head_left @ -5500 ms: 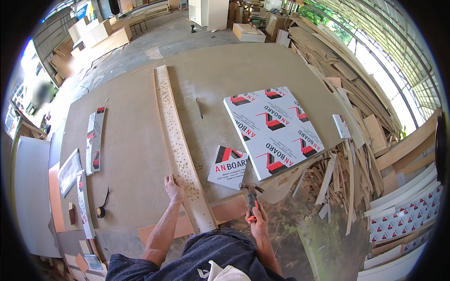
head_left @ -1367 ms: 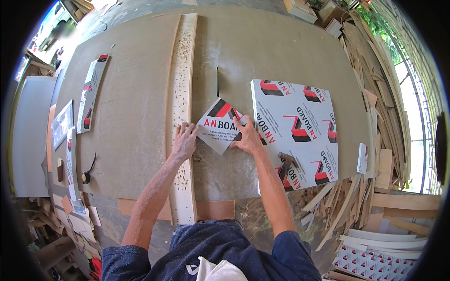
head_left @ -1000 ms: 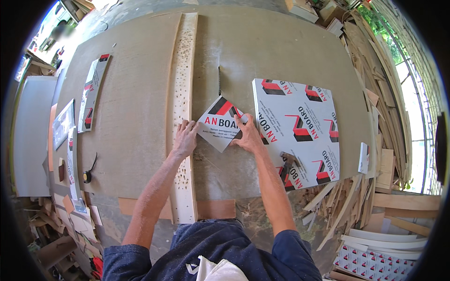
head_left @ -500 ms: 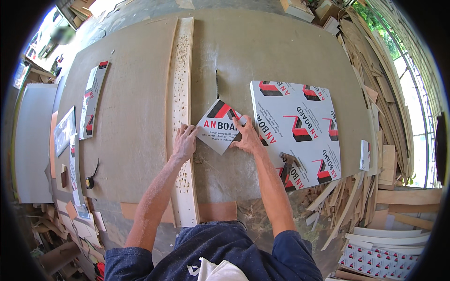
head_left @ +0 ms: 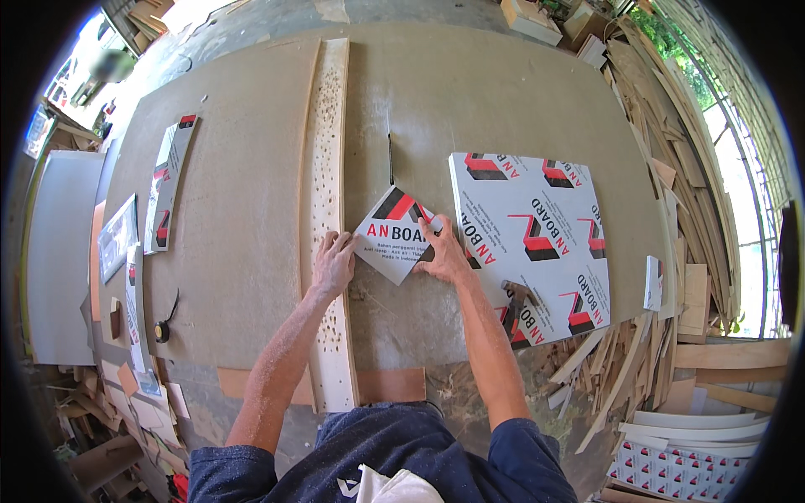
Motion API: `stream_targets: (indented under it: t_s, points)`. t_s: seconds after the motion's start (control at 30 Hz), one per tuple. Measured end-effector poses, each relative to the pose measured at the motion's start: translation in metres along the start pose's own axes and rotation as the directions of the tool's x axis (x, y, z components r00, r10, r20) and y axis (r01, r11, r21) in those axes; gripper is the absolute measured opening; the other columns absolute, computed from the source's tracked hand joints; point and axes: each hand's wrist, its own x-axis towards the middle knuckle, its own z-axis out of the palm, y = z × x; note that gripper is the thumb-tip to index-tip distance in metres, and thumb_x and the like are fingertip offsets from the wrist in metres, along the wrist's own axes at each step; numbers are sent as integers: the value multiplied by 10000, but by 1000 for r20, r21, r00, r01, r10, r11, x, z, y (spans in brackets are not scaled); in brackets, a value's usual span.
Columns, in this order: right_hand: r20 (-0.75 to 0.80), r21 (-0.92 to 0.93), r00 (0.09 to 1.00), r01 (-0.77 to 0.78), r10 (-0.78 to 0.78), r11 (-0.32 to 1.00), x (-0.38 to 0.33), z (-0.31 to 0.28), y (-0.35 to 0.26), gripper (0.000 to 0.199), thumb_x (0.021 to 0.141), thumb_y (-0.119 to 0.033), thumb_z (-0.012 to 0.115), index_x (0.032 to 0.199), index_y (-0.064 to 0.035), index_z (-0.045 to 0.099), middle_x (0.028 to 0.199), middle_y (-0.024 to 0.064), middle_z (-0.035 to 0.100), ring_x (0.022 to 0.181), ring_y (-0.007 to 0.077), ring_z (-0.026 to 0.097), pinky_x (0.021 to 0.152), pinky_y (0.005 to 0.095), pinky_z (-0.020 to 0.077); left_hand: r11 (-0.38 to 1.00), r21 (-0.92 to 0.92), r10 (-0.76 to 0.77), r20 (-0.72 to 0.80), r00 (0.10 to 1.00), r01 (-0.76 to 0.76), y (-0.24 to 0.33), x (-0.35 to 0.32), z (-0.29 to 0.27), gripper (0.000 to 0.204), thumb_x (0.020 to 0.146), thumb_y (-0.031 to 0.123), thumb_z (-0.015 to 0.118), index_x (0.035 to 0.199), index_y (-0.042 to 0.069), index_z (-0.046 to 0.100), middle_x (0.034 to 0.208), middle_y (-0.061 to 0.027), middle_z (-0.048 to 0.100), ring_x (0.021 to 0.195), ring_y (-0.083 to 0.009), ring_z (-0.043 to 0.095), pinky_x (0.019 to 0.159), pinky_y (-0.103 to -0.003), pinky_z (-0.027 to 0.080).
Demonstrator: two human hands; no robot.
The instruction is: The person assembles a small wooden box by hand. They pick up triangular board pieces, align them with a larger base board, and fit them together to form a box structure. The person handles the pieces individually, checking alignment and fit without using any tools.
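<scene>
A small white board piece (head_left: 389, 245) with red and black print lies turned cornerwise on the brown worktop, its far corner at the end of a thin dark slit (head_left: 391, 159) that may hold a saw blade. My right hand (head_left: 446, 258) grips its right side, thumb and fingers spread along two edges. My left hand (head_left: 334, 261) rests over the long pale strip (head_left: 329, 109), fingers bent together, their tips at the piece's left corner. How firmly the left fingers hold that corner is hard to see.
Right of my hands lies a large printed board (head_left: 537, 201) with a hammer (head_left: 513, 306) on it. Narrow board offcuts (head_left: 170, 184) and a tape measure (head_left: 163, 329) are at the left. Wood scraps (head_left: 662, 142) pile up beyond the right edge of the worktop (head_left: 243, 168).
The whole scene sits slightly lower in the picture. Both hands and the white board piece keep the same place against the pale strip and the slit.
</scene>
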Motion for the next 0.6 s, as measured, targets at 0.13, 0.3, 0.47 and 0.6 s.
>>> stream_targets:
  t_s: [0.13, 0.3, 0.47, 0.6]
  points:
    - [0, -1, 1000, 7, -7, 1000, 1, 1, 1, 1206, 548, -281, 996, 1574, -91, 392, 1535, 252, 271, 1419, 438, 410, 1192, 435, 387, 1000, -1, 5, 3, 1000, -5, 0, 1, -1, 449, 821, 3, 643, 1265, 62, 685, 1242, -86, 634, 1193, -334, 530, 1040, -438, 477]
    - [24, 18, 999, -24, 23, 1000, 1, 2, 2, 1232, 551, -368, 996, 1589, -127, 377, 1566, 221, 252, 1461, 412, 353, 1215, 462, 353, 1000, -25, 8, -12, 1000, -8, -1, 1, -2, 447, 816, 0, 643, 1257, 45, 693, 1233, -93, 636, 1188, -331, 531, 1035, -433, 480]
    - [16, 16, 999, -34, 33, 999, 0, 4, 3, 1242, 544, -366, 999, 1592, -135, 373, 1577, 213, 242, 1467, 412, 343, 1221, 463, 347, 1000, -21, 10, -5, 1000, -10, 0, 2, -4, 445, 806, -6, 645, 1245, 41, 702, 1223, -97, 637, 1184, -326, 534, 1026, -426, 486]
    - [30, 31, 998, -49, 48, 998, 0, 4, 3, 1244, 545, -352, 1000, 1595, -141, 368, 1589, 215, 226, 1472, 413, 337, 1225, 460, 343, 1000, -16, 16, 13, 1000, -16, -1, 3, -5, 431, 810, -10, 649, 1233, 42, 709, 1219, -90, 640, 1179, -322, 537, 1015, -425, 492]
